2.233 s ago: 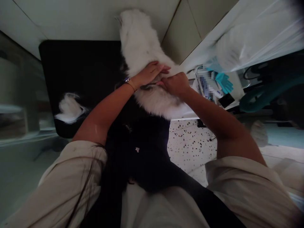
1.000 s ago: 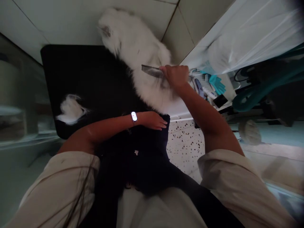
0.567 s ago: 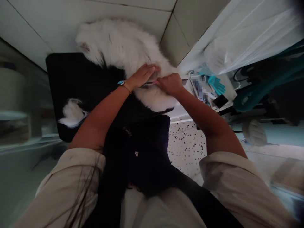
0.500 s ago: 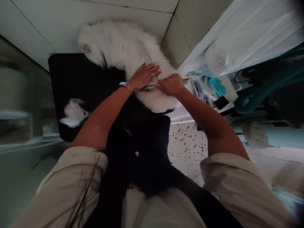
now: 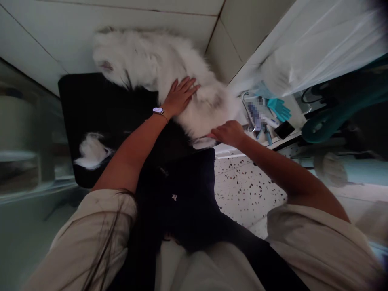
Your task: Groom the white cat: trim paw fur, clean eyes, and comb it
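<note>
A white long-haired cat [image 5: 172,60] stretches over a black mat [image 5: 81,101], its head toward the left. My left hand [image 5: 181,96] lies flat on its side with the fingers spread. My right hand [image 5: 228,133] is closed around a thin comb [image 5: 197,140] at the fur of the hindquarters, near the mat's front edge. Only a slim dark part of the comb shows; the fingers hide the rest.
A loose tuft of white fur [image 5: 92,151] lies on the mat's left part. Tiled walls [image 5: 136,18] border the back. At right, a teal glove [image 5: 279,109], a dark square object [image 5: 284,129] and several tools lie on a white surface. Speckled floor [image 5: 236,186] shows below.
My right hand has moved down and slightly right with the comb, from the upper fur to the lower hindquarters. My left hand stays on the cat, shifted slightly left; the cat's head has turned a little.
</note>
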`<act>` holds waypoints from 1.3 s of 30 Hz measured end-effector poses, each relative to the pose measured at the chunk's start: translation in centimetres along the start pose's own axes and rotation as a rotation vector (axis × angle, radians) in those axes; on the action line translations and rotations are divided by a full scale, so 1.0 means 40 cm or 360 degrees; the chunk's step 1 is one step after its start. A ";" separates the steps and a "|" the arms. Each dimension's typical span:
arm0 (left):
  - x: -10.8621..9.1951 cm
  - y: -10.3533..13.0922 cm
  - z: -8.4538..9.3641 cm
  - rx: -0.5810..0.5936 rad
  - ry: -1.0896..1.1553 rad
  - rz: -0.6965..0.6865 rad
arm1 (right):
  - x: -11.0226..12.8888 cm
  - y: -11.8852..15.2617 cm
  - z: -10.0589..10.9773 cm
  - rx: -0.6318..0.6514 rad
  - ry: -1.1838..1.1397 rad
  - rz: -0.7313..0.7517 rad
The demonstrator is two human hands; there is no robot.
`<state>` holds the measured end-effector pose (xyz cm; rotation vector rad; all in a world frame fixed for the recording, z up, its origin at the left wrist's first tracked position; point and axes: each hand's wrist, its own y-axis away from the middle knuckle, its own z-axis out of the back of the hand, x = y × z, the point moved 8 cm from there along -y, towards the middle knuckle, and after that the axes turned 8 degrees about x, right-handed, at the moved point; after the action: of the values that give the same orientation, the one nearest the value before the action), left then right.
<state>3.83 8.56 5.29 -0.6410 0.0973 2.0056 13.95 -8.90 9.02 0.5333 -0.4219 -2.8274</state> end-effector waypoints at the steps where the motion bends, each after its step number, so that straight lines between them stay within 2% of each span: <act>1: 0.002 -0.008 0.002 -0.0006 -0.0019 0.0035 | 0.001 0.023 -0.008 -0.0017 -0.0023 -0.0024; 4: -0.018 -0.031 -0.004 0.0002 -0.0068 0.0038 | -0.005 0.077 -0.018 -0.0073 -0.0103 -0.0130; 7: -0.064 -0.040 -0.032 -0.0027 -0.0132 -0.0023 | 0.004 0.098 -0.027 -0.0035 -0.0171 -0.0103; 9: -0.102 -0.036 -0.076 0.0032 -0.0165 -0.0130 | 0.009 0.100 -0.034 0.0034 -0.0196 -0.0112; 12: -0.150 -0.010 -0.183 0.0371 -0.0146 -0.0306 | -0.002 0.098 -0.038 0.0124 -0.0257 -0.0259; 14: -0.167 0.015 -0.230 0.0522 -0.0082 -0.0314 | -0.022 0.097 -0.032 0.0152 -0.0341 -0.0403; 17: -0.191 0.052 -0.239 0.0552 0.0080 -0.0261 | -0.075 0.090 -0.006 0.0090 -0.0574 -0.0650; 19: -0.222 0.085 -0.222 0.0586 0.0204 -0.0277 | -0.116 0.074 0.020 -0.0013 -0.0842 -0.0762; 21: -0.260 0.131 -0.202 0.0658 0.0361 -0.0261 | -0.147 0.038 0.047 -0.0104 -0.1169 -0.0770; 24: -0.324 0.236 -0.194 0.0870 0.0860 -0.0072 | -0.165 -0.059 0.090 -0.0164 -0.1603 -0.0646; 26: -0.399 0.336 -0.207 0.1129 0.1513 -0.0061 | -0.158 -0.142 0.122 -0.0176 -0.1878 -0.0534; 28: -0.472 0.444 -0.220 0.1408 0.2346 -0.0031 | -0.137 -0.226 0.155 -0.0160 -0.2149 -0.0411; 29: -0.484 0.491 -0.227 0.1441 0.2608 0.0057 | -0.123 -0.263 0.172 -0.0136 -0.2261 -0.0343; 30: -0.470 0.529 -0.237 0.1340 0.2677 0.0214 | -0.106 -0.297 0.191 -0.0104 -0.2347 -0.0264; 31: -0.438 0.567 -0.247 0.1197 0.2550 0.0402 | -0.090 -0.326 0.210 -0.0075 -0.2410 -0.0177; 33: -0.355 0.648 -0.249 0.1044 0.1948 0.0737 | -0.060 -0.370 0.249 -0.0027 -0.2472 0.0032; 35: -0.292 0.732 -0.224 0.1142 0.1528 0.0950 | -0.038 -0.403 0.284 0.0001 -0.2445 0.0244; 37: -0.260 0.803 -0.177 0.1313 0.1493 0.0999 | -0.029 -0.433 0.309 0.0034 -0.2285 0.0377; 39: -0.226 0.851 -0.105 0.1352 0.1491 0.1011 | -0.031 -0.469 0.330 0.0060 -0.1972 0.0436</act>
<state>-19.70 -17.32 -0.62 -0.9744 1.7784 1.7790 6.73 12.04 15.16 -1.2448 -0.6498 -2.5135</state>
